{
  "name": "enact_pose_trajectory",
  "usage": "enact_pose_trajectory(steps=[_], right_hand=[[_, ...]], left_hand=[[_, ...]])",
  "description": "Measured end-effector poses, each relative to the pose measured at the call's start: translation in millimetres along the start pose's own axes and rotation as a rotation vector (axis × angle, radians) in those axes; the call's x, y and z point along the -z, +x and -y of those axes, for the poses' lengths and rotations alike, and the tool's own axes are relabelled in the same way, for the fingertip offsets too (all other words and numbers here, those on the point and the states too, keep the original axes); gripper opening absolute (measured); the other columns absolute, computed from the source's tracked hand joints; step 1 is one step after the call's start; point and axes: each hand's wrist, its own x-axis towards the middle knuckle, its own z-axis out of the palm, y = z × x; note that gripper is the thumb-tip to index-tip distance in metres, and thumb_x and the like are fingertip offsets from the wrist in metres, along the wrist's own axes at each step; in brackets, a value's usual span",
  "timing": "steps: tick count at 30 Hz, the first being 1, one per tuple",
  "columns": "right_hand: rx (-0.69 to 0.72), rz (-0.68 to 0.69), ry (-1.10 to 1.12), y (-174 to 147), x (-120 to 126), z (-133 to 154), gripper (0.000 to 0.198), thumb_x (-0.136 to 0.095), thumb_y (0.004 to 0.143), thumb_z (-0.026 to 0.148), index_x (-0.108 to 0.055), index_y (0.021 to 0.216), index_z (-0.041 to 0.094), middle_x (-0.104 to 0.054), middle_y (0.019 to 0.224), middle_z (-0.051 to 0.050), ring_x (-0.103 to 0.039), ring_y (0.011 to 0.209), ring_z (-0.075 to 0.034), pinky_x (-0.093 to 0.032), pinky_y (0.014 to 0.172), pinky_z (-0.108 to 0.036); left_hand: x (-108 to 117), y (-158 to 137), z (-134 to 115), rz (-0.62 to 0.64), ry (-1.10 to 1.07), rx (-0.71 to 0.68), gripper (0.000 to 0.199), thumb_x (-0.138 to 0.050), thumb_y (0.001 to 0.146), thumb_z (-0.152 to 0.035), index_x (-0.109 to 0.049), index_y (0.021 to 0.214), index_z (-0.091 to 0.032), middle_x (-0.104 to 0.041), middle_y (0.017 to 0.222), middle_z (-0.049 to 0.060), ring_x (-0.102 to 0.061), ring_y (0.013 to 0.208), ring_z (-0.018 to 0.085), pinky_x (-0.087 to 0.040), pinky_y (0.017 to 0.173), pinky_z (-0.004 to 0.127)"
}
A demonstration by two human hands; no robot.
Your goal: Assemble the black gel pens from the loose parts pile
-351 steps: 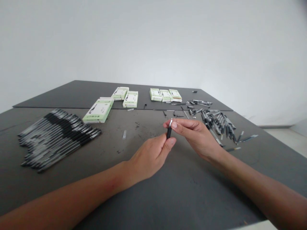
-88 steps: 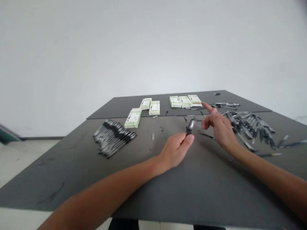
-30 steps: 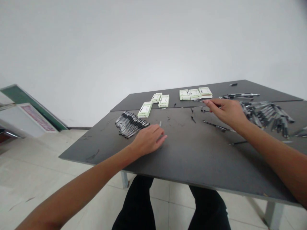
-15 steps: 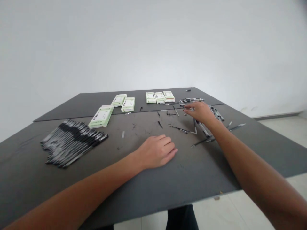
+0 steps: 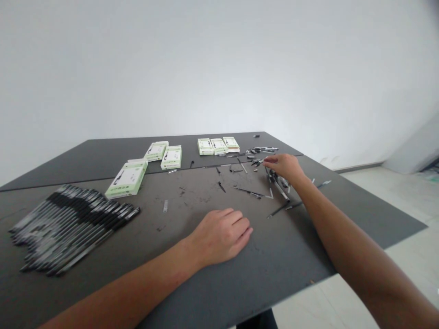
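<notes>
My left hand (image 5: 222, 235) rests palm down on the dark table, its fingers curled together and the thumb hidden; I see nothing in it. Out to the right, my right hand (image 5: 284, 167) reaches over a loose heap of pens (image 5: 279, 185), thumb and fingertips pinched together. Small black and clear pen parts (image 5: 256, 161) lie right at those fingertips, and what the fingers hold is too small to make out. Just in front of the right hand are a thin pen refill (image 5: 252, 191) and a black pen cap (image 5: 222, 187).
Many black-and-clear pens (image 5: 72, 226) lie side by side at the left. Behind them stand three pale green boxes (image 5: 126, 179), with another row of green boxes (image 5: 218, 145) farther back. A clear strip (image 5: 165, 206) and dark smudges mark the middle of the table (image 5: 192, 219). A white wall rises behind.
The view has turned right and tilted up slightly. My right hand has brought its fingertips closer together, down by the small pen parts. The left hand stays resting on the table.
</notes>
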Motion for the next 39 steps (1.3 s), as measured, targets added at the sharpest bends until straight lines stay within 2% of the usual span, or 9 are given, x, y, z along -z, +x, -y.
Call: enact_pose_trajectory(steps=[6, 10, 18, 22, 25, 29, 33, 36, 39], right_hand=[[0.065, 0.051, 0.025, -1, -11, 22, 0.042, -0.061, 0.098, 0.056, -0.084, 0.122, 0.029, -0.085, 0.111, -0.007, -0.076, 0.110, -0.030, -0.051, 0.092, -0.037], [0.065, 0.117, 0.043, 3, 0, 24, 0.041, -0.064, 0.095, 0.058, -0.087, 0.114, 0.029, -0.085, 0.109, -0.008, -0.076, 0.109, -0.031, -0.051, 0.092, -0.040], [0.054, 0.454, 0.115, 2, 45, -6, 0.026, -0.085, 0.076, 0.050, -0.087, 0.086, 0.027, -0.082, 0.082, -0.004, -0.075, 0.078, -0.024, -0.051, 0.070, -0.035], [0.031, 0.636, 0.150, -3, 49, -11, 0.016, -0.087, 0.072, 0.042, -0.086, 0.081, 0.028, -0.080, 0.076, -0.003, -0.074, 0.071, -0.023, -0.053, 0.065, -0.034], [0.002, 0.714, 0.173, -4, 46, -12, 0.018, -0.089, 0.068, 0.042, -0.085, 0.078, 0.027, -0.080, 0.075, -0.004, -0.074, 0.071, -0.024, -0.055, 0.063, -0.034], [-0.024, 0.729, 0.194, -3, 40, -11, 0.027, -0.093, 0.063, 0.046, -0.083, 0.078, 0.027, -0.081, 0.077, -0.006, -0.076, 0.073, -0.026, -0.056, 0.062, -0.036], [-0.022, 0.708, 0.219, -4, 43, -8, 0.024, -0.093, 0.061, 0.041, -0.081, 0.075, 0.025, -0.079, 0.072, -0.005, -0.075, 0.068, -0.026, -0.056, 0.061, -0.036], [-0.015, 0.623, 0.241, -5, 51, -4, 0.020, -0.087, 0.067, 0.036, -0.079, 0.081, 0.024, -0.079, 0.074, -0.005, -0.074, 0.069, -0.026, -0.054, 0.060, -0.036], [0.012, 0.461, 0.326, -7, 58, 14, 0.029, -0.079, 0.078, 0.038, -0.074, 0.102, 0.023, -0.081, 0.086, -0.006, -0.073, 0.074, -0.024, -0.052, 0.063, -0.035]], left_hand=[[-1, 0, 0, 0.018, -0.008, -0.002, 0.027, -0.054, 0.108, -0.030, -0.065, 0.085, -0.020, -0.066, 0.079, 0.001, -0.060, 0.071, 0.019, -0.043, 0.059, 0.036], [-2, 0, 1, 0.029, -0.030, 0.002, 0.024, -0.055, 0.107, -0.029, -0.067, 0.088, -0.020, -0.066, 0.080, 0.001, -0.061, 0.073, 0.020, -0.044, 0.061, 0.036], [-4, 0, 2, 0.029, -0.069, 0.006, 0.026, -0.053, 0.109, -0.028, -0.068, 0.090, -0.019, -0.066, 0.079, 0.002, -0.061, 0.073, 0.020, -0.046, 0.063, 0.036], [-4, 2, 2, 0.045, -0.072, 0.011, 0.027, -0.052, 0.109, -0.029, -0.069, 0.090, -0.019, -0.067, 0.079, 0.002, -0.061, 0.073, 0.020, -0.047, 0.064, 0.036], [-4, 2, 2, 0.050, -0.065, 0.009, 0.028, -0.053, 0.109, -0.028, -0.070, 0.089, -0.019, -0.067, 0.079, 0.003, -0.061, 0.074, 0.021, -0.047, 0.064, 0.036], [-3, 2, 2, 0.052, -0.070, 0.014, 0.029, -0.052, 0.109, -0.029, -0.069, 0.088, -0.019, -0.067, 0.078, 0.003, -0.061, 0.073, 0.021, -0.047, 0.064, 0.035], [-4, 2, 3, 0.056, -0.123, 0.054, 0.027, -0.054, 0.109, -0.029, -0.068, 0.088, -0.019, -0.067, 0.079, 0.003, -0.061, 0.073, 0.020, -0.046, 0.066, 0.034], [-3, 3, 3, 0.053, -0.220, 0.160, 0.026, -0.055, 0.108, -0.030, -0.065, 0.085, -0.020, -0.067, 0.077, 0.001, -0.062, 0.072, 0.019, -0.046, 0.068, 0.032], [1, 6, 4, 0.053, -0.348, 0.334, 0.032, -0.055, 0.108, -0.035, -0.062, 0.080, -0.021, -0.065, 0.073, -0.001, -0.061, 0.068, 0.017, -0.044, 0.065, 0.030]])
